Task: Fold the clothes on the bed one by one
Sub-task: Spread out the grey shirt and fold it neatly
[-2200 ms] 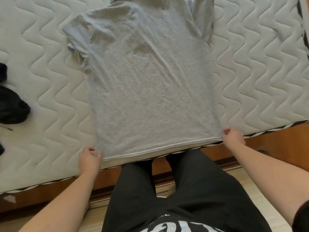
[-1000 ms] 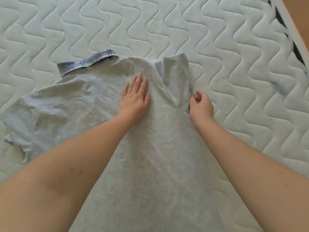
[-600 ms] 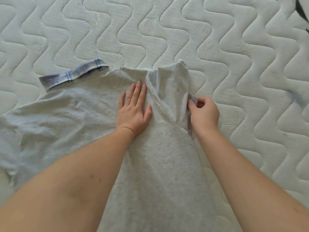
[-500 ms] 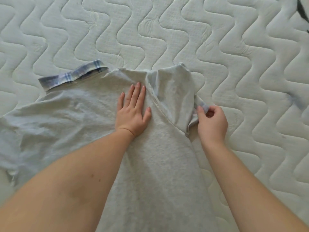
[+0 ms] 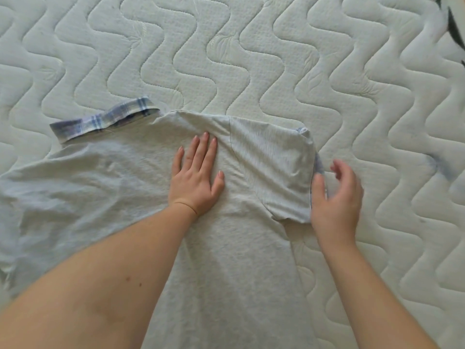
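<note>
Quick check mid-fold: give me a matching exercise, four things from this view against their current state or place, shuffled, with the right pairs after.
Things:
1. left hand
2. right hand
3. blue plaid collar band
4. grey short sleeve

States:
A. sticks out past the grey cotton shirt onto the white quilted mattress
B. spread out flat beside the shirt body
C. pressed flat on the shirt, fingers straight
D. fingers loose at the sleeve's edge, no grip

Pairs: 1-C, 2-D, 3-A, 4-B

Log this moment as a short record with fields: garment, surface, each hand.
garment: grey shirt with plaid collar, lying face down, right sleeve spread out
surface: quilted white mattress
left hand: flat, fingers straight, pressing the shirt near the shoulder
right hand: fingers relaxed at the sleeve's edge, gripping nothing
</note>
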### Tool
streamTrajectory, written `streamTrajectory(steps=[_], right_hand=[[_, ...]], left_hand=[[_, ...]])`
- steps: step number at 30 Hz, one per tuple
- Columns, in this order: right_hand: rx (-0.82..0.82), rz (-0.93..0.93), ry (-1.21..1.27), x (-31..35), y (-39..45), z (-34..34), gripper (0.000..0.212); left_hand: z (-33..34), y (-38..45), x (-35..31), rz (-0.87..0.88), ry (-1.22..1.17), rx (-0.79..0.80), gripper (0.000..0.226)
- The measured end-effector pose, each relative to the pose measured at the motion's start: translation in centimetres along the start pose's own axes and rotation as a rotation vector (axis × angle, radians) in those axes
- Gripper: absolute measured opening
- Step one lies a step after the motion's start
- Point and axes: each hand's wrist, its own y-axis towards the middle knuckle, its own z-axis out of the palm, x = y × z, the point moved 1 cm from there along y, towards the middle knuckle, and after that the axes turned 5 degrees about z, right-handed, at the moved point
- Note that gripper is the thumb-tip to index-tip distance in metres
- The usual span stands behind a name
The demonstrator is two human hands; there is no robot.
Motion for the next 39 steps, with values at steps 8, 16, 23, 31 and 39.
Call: streamTrajectory(steps=[8,16,23,31,39], right_hand=[[0.567,-0.393,-0.57,6.4,11.1,4.8,0.044],[0.549,-0.241,-0.514,7.0,14.5,1.9,0.064],[0.877,-0.062,-0.508,5.7,14.4,0.0,0.06],[0.4,-0.395,-0.617,8.0,13.4,2.1,0.031],[0.592,-0.455,-0.455,13.4,8.4,12.4,0.034]], left_hand=[[0.2,0.0,0.1,0.016,-0.006,-0.024,0.07],[0.3,0.0,0.1,0.013,-0.019,-0.039,0.072],[0.3,0.1,0.0,0.013,-0.006,-0.033,0.072],[0.1,0.2,-0.1,0.005,0.003,-0.027,0.072],[0.2,0.2,-0.1,0.018,0.002,-0.056,0.073]])
